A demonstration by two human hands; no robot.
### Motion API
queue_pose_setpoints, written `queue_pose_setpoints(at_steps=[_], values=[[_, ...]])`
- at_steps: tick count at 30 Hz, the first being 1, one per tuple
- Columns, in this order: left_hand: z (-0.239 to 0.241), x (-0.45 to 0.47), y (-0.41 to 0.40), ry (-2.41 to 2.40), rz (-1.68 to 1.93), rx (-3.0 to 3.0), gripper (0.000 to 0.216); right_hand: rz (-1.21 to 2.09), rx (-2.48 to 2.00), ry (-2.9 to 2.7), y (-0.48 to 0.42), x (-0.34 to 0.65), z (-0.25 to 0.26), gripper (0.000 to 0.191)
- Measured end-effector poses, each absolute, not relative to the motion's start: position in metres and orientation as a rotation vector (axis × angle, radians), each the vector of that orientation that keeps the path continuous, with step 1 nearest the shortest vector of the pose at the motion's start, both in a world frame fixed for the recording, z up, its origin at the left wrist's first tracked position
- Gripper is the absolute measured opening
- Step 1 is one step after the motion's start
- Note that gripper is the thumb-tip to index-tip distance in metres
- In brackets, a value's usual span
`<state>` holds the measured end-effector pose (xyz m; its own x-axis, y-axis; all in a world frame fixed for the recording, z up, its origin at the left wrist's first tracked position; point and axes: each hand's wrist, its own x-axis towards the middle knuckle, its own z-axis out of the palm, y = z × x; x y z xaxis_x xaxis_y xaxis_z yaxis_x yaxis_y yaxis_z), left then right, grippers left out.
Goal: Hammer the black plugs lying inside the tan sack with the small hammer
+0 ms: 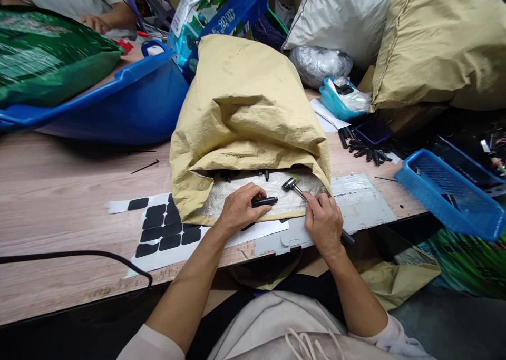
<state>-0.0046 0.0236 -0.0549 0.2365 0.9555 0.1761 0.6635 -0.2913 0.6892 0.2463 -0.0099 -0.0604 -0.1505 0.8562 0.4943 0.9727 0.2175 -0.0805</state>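
My left hand (238, 211) is closed around a short black rod-shaped part (265, 202), held at the open mouth of a large tan sack (245, 112) lying on the wooden table (59, 202). My right hand (324, 222) grips the handle of a small metal-headed hammer (291, 185); its head hovers just right of the black part, over the sack's clear plastic lining. A few more black parts (265, 174) show deeper in the sack's opening.
A white sheet of black adhesive pads (166, 228) lies left of the sack. A blue tub (130, 99) and green bag (43, 54) sit at left, with another person's hand (95, 22) behind them. Blue baskets (448, 191) and loose black parts (366, 149) lie right.
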Motion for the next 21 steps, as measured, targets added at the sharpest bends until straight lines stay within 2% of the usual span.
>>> queue_pose_setpoints(at_steps=[5, 12, 21], values=[[-0.055, -0.004, 0.024, 1.494, 0.768, 2.069, 0.015, -0.197, -1.682, -2.075, -0.003, 0.252, -0.054, 0.036], [-0.052, -0.001, 0.025, 1.515, 0.769, 2.017, 0.014, 0.307, -1.343, -1.977, -0.028, 0.237, -0.032, 0.039], [-0.05, -0.003, 0.027, 1.464, 0.806, 1.888, 0.011, 0.279, -1.202, -2.02, -0.047, 0.219, -0.029, 0.046]])
